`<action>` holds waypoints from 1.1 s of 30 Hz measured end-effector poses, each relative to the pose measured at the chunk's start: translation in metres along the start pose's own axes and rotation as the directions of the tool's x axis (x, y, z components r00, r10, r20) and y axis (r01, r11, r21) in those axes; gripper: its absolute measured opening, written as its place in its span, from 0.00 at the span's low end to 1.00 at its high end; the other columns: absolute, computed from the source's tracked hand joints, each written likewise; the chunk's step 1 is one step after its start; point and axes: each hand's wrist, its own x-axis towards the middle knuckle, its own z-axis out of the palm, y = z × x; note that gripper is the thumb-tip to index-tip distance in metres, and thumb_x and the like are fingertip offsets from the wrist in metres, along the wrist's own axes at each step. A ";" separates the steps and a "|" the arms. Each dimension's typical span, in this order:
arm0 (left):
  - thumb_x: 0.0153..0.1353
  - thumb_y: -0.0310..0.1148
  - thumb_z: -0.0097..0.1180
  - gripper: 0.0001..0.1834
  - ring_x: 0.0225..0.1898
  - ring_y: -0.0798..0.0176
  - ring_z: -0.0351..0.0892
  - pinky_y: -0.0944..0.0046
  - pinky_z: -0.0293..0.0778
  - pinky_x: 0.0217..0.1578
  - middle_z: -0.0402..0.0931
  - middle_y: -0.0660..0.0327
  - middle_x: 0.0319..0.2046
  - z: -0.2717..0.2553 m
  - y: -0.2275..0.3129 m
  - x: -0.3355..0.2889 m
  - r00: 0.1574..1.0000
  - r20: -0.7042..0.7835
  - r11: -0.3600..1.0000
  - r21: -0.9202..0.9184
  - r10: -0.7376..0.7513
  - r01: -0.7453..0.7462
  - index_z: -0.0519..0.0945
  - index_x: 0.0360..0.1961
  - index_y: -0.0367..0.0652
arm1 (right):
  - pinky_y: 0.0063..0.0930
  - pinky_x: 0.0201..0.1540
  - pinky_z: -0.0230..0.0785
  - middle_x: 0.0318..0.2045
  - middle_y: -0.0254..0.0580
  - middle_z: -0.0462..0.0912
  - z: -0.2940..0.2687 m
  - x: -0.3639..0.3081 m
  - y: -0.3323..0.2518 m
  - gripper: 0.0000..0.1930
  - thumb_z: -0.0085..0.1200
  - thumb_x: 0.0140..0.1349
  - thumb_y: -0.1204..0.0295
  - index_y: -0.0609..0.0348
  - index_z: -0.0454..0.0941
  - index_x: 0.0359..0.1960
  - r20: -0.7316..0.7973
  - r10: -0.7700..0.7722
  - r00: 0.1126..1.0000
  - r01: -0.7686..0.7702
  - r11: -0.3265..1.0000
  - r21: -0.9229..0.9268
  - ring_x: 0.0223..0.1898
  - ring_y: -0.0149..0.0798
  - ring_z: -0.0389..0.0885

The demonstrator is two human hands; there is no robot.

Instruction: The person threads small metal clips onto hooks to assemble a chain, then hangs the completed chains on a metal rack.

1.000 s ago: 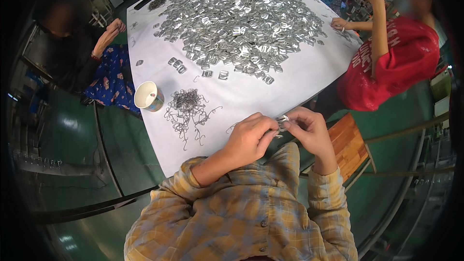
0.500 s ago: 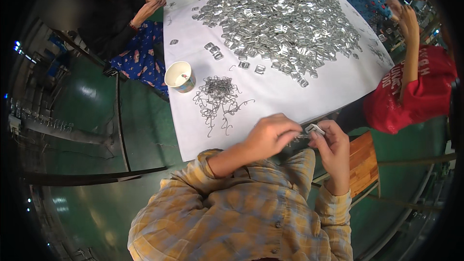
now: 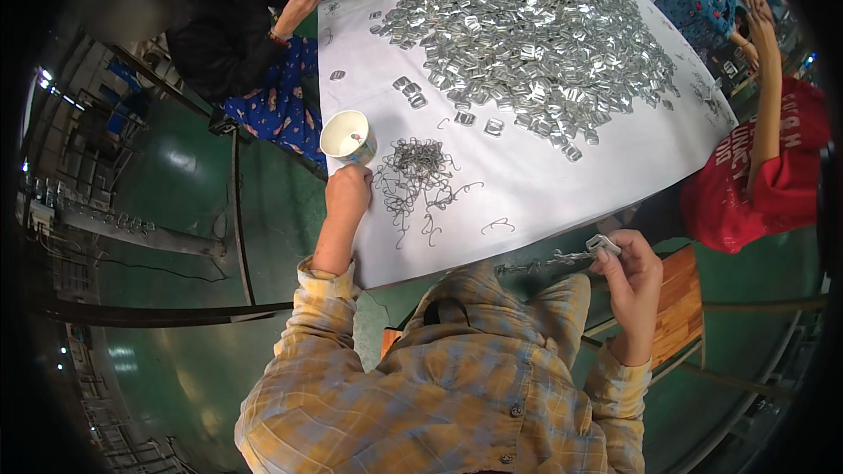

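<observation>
My right hand (image 3: 632, 268) pinches a silvery metal buckle (image 3: 602, 246) between thumb and fingers, just off the table's near edge. My left hand (image 3: 349, 189) is at the table's left edge, right by the base of a paper cup (image 3: 347, 133). Its fingers curl out of sight, so whether they grip the cup or the edge is hidden. Beside it lies a tangled heap of thin wire hooks (image 3: 417, 162), with a few loose wire hooks (image 3: 498, 226) nearer me. Thin metal bits (image 3: 562, 259) show below the table edge near the buckle, too blurred to name.
A large heap of metal buckles (image 3: 527, 35) covers the far part of the white-covered table (image 3: 527, 184). Several stray buckles (image 3: 410, 92) lie nearer. Co-workers sit at the left, far and right sides. A wooden stool (image 3: 680, 294) stands beside my right arm.
My left hand has left the buckle and swung left to the cup's base. The right hand keeps the buckle. The left co-worker's hands have come apart, one reaching over the table. The view has shifted slightly.
</observation>
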 end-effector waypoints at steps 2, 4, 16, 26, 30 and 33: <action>0.49 0.29 0.54 0.05 0.27 0.46 0.79 0.52 0.75 0.31 0.78 0.51 0.23 0.006 0.002 0.004 0.996 -0.014 0.995 0.047 0.090 -0.089 0.82 0.22 0.43 | 0.15 0.29 0.67 0.24 0.34 0.77 0.000 0.001 -0.001 0.04 0.53 0.58 0.79 0.67 0.72 0.33 0.004 0.010 1.000 -0.010 1.000 -0.016 0.25 0.24 0.75; 0.48 0.29 0.54 0.05 0.26 0.46 0.79 0.52 0.75 0.30 0.78 0.51 0.23 0.006 0.005 0.007 0.995 -0.004 0.991 0.084 0.104 -0.103 0.81 0.22 0.41 | 0.15 0.28 0.67 0.24 0.34 0.77 0.000 0.001 0.001 0.04 0.53 0.58 0.79 0.67 0.72 0.33 0.010 0.007 1.000 -0.007 1.000 -0.016 0.25 0.24 0.75; 0.51 0.21 0.58 0.04 0.22 0.75 0.70 0.74 0.67 0.24 0.76 0.64 0.20 -0.047 0.069 0.001 0.968 0.176 0.714 -0.700 0.178 -0.004 0.78 0.30 0.34 | 0.15 0.27 0.66 0.23 0.35 0.77 0.004 -0.006 0.006 0.04 0.54 0.55 0.80 0.68 0.74 0.32 -0.036 -0.005 0.999 0.005 1.000 -0.018 0.24 0.23 0.75; 0.56 0.20 0.55 0.05 0.28 0.77 0.71 0.75 0.68 0.29 0.77 0.65 0.29 -0.110 0.200 -0.021 0.637 0.283 0.419 -0.905 0.717 -0.069 0.81 0.34 0.36 | 0.19 0.27 0.68 0.25 0.40 0.78 0.010 -0.010 -0.006 0.05 0.54 0.53 0.81 0.67 0.76 0.33 0.023 -0.203 0.979 0.202 0.941 -0.273 0.25 0.28 0.77; 0.54 0.20 0.56 0.06 0.26 0.77 0.70 0.75 0.67 0.28 0.75 0.68 0.25 -0.123 0.223 -0.017 0.443 0.355 0.437 -0.894 0.823 -0.095 0.79 0.34 0.37 | 0.29 0.30 0.68 0.26 0.46 0.77 0.011 -0.018 -0.008 0.06 0.56 0.52 0.80 0.64 0.76 0.33 0.002 -0.183 0.983 0.176 0.945 -0.277 0.26 0.44 0.76; 0.51 0.20 0.57 0.08 0.24 0.78 0.69 0.75 0.65 0.25 0.74 0.68 0.22 -0.124 0.238 -0.013 0.337 0.340 0.400 -0.907 0.878 -0.128 0.74 0.34 0.38 | 0.31 0.30 0.68 0.26 0.47 0.77 0.011 -0.022 -0.007 0.07 0.56 0.52 0.80 0.64 0.76 0.33 -0.001 -0.180 0.984 0.172 0.947 -0.272 0.27 0.46 0.76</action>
